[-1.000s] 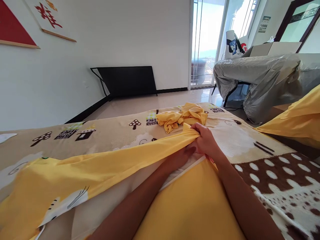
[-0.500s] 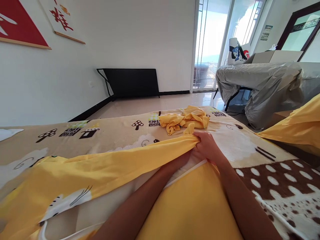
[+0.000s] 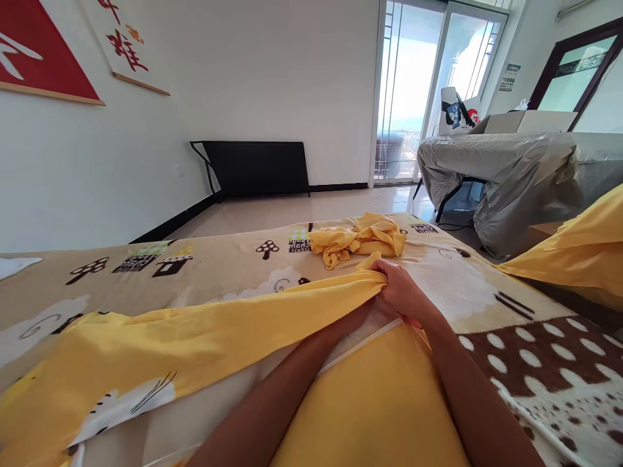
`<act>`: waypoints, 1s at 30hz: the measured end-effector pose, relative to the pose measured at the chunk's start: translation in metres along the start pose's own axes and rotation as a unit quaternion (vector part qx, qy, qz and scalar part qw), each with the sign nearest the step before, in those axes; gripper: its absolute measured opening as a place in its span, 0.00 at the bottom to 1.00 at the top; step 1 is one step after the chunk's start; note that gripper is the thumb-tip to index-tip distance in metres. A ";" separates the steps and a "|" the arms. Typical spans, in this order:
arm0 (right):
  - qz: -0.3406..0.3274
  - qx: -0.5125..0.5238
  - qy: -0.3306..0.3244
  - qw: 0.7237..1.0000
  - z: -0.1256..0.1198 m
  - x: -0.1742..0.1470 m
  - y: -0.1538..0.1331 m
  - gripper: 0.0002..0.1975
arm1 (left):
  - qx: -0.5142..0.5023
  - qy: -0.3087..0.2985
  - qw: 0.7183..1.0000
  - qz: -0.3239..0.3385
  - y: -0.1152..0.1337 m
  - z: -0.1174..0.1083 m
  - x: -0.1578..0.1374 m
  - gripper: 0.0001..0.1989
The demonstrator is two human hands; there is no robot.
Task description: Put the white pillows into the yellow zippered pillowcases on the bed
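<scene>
While gathered at one end by the right hand point(image 3: 403, 288): long yellow cotton-looking cloth with white whisker-marked print point(image 3: 219, 327), stretched leftward across a cream-and-brown printed fleece blanket point(image 3: 228, 266).
Right fingers: clenched around the gathered end; firm hold, by the look of it.
Left hand point(image 3: 357, 314): under the cloth, just below the right hand. Fingers covered; cannot tell whether grasping or loose.
Gathered end: done, bunched narrow, small tip poking out beyond the fist.
Left stretch of cloth: wide, loosely spread, running off toward the lower left corner; not gathered.
Gap: pale beige soft layer point(image 3: 189, 415) bare along the middle, left forearm lying over it. Not covered yet.
Smooth yellow panel with thin white edging point(image 3: 374, 402): flat between both forearms, apart from the stretched cloth along the visible gap. Same piece or separate: cannot tell.
Overall: partway, as judged from the open gap; no closed stretch visible.
Crumpled yellow cloth heap point(image 3: 360, 239): on the blanket's far side, just beyond the right hand, not in either hand. Touching the bunched tip or not: cannot tell.
Draped yellow cloth at right edge point(image 3: 579, 250): raised, well apart from both hands.
Background: table under grey plastic sheeting point(image 3: 506, 155), pale cardboard box point(image 3: 525, 123) on top.
</scene>
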State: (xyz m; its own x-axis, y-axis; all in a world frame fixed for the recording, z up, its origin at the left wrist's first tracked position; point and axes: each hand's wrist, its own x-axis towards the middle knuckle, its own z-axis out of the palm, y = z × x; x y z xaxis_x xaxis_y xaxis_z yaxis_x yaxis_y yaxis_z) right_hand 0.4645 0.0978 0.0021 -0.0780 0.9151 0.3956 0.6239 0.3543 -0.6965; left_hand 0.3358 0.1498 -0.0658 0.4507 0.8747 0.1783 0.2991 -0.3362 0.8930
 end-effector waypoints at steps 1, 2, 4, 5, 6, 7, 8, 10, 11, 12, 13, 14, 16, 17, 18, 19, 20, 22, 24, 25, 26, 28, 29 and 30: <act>0.001 -0.014 -0.001 1.000 0.000 0.000 0.000 0.10 | 0.000 0.001 1.000 -0.002 0.000 0.001 0.000 0.21; 0.001 -0.026 0.005 1.000 0.000 0.000 0.001 0.10 | 0.001 -0.001 1.000 0.002 0.002 0.001 0.000 0.21; 0.006 -0.049 0.033 0.998 0.002 -0.001 0.001 0.10 | 0.007 -0.012 1.000 0.022 0.008 0.000 -0.001 0.20; 0.010 -0.063 0.050 0.997 0.003 -0.001 0.001 0.11 | 0.012 -0.017 0.999 0.033 0.012 -0.002 -0.003 0.19; 0.015 -0.078 0.067 0.995 0.004 -0.001 0.000 0.11 | 0.018 -0.022 0.999 0.044 0.016 -0.004 -0.004 0.19; 0.020 -0.092 0.081 0.992 0.005 -0.001 0.000 0.12 | 0.026 -0.025 0.998 0.052 0.020 -0.006 -0.006 0.19; 0.022 -0.103 0.090 0.990 0.006 -0.001 0.000 0.13 | 0.036 -0.026 0.997 0.059 0.024 -0.008 -0.008 0.19; 0.013 -0.109 0.096 0.989 0.006 -0.001 0.000 0.14 | 0.060 -0.024 0.995 0.070 0.028 -0.010 -0.012 0.20; 0.004 -0.104 0.101 0.989 0.006 0.000 0.001 0.15 | 0.073 -0.022 0.994 0.076 0.029 -0.011 -0.014 0.21; -0.006 -0.096 0.107 0.990 0.005 0.001 0.001 0.15 | 0.084 -0.021 0.993 0.083 0.030 -0.011 -0.016 0.21; -0.015 -0.083 0.113 0.990 0.004 0.002 0.002 0.16 | 0.093 -0.022 0.991 0.092 0.030 -0.011 -0.018 0.22; -0.019 -0.067 0.118 0.991 0.004 0.002 0.003 0.17 | 0.104 -0.022 0.989 0.099 0.030 -0.010 -0.019 0.22; -0.008 -0.032 0.118 0.993 0.002 0.004 0.006 0.18 | 0.131 -0.010 0.987 0.096 0.031 -0.009 -0.023 0.24; 0.001 -0.016 0.114 0.993 0.002 0.005 0.008 0.19 | 0.146 0.004 0.986 0.084 0.031 -0.008 -0.024 0.25; 0.008 -0.002 0.110 0.994 0.002 0.006 0.010 0.19 | 0.156 0.018 0.985 0.069 0.032 -0.008 -0.026 0.27; 0.013 0.007 0.110 0.994 0.002 0.006 0.012 0.19 | 0.159 0.034 0.985 0.051 0.034 -0.007 -0.027 0.28; 0.014 0.011 0.111 0.994 0.001 0.007 0.014 0.19 | 0.150 0.048 0.987 0.033 0.035 -0.007 -0.028 0.30; 0.013 0.010 0.119 0.993 0.001 0.007 0.017 0.18 | 0.091 0.054 0.994 0.007 0.039 -0.009 -0.029 0.30; 0.015 0.013 0.123 0.992 0.002 0.008 0.020 0.17 | 0.024 0.041 0.999 -0.008 0.042 -0.011 -0.029 0.27; 0.017 0.018 0.123 0.992 0.002 0.008 0.021 0.17 | 0.003 0.034 0.999 -0.013 0.043 -0.012 -0.029 0.25; 0.018 0.025 0.123 0.992 0.003 0.009 0.021 0.17 | -0.006 0.027 1.000 -0.014 0.043 -0.013 -0.029 0.24; 0.017 0.034 0.119 0.992 0.003 0.009 0.022 0.18 | 0.008 0.019 1.000 0.004 0.042 -0.014 -0.030 0.19; 0.015 0.035 0.115 0.993 0.002 0.009 0.022 0.18 | 0.027 0.009 0.999 0.028 0.042 -0.014 -0.032 0.16; 0.014 0.034 0.107 0.994 0.002 0.009 0.021 0.18 | 0.052 -0.004 0.996 0.066 0.041 -0.013 -0.035 0.14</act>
State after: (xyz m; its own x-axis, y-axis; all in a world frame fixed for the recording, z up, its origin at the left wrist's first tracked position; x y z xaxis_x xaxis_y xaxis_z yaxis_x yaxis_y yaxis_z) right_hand 0.4757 0.1142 -0.0098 0.1100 0.8654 0.4889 0.5696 0.3482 -0.7445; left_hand 0.3210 0.1100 -0.0296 0.4977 0.8183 0.2876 0.3228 -0.4825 0.8142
